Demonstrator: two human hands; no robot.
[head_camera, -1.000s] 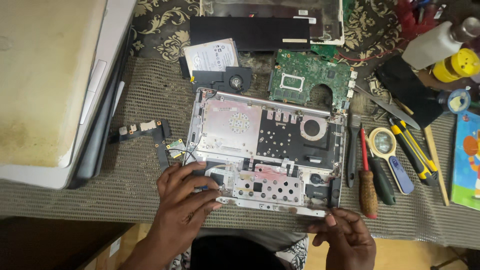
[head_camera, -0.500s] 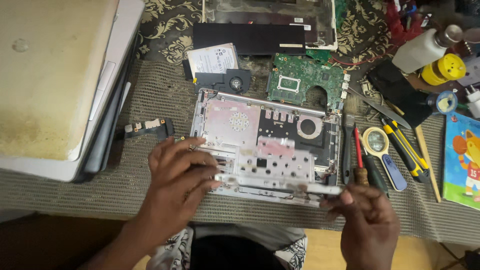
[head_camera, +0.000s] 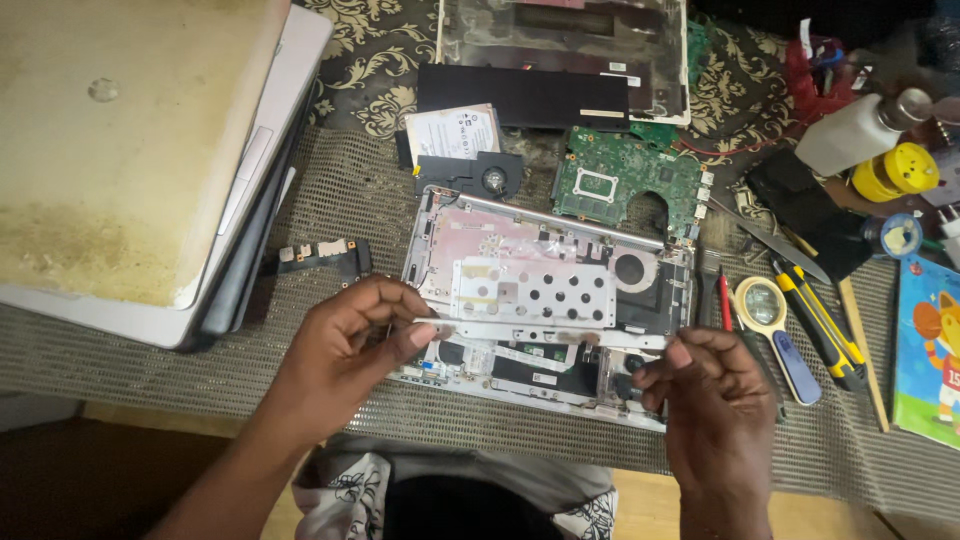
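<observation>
Mesh-covered table (head_camera: 340, 190), cluttered workbench.

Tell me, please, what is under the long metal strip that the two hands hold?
Under the metal strip, held by the left hand and right hand, lies the open laptop base: perforated plate, dark cutouts. The strip covers the parts directly beneath it.

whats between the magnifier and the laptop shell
In the head view, a red-handled screwdriver and a dark tool beside it lie between the magnifier and the laptop shell.
</observation>
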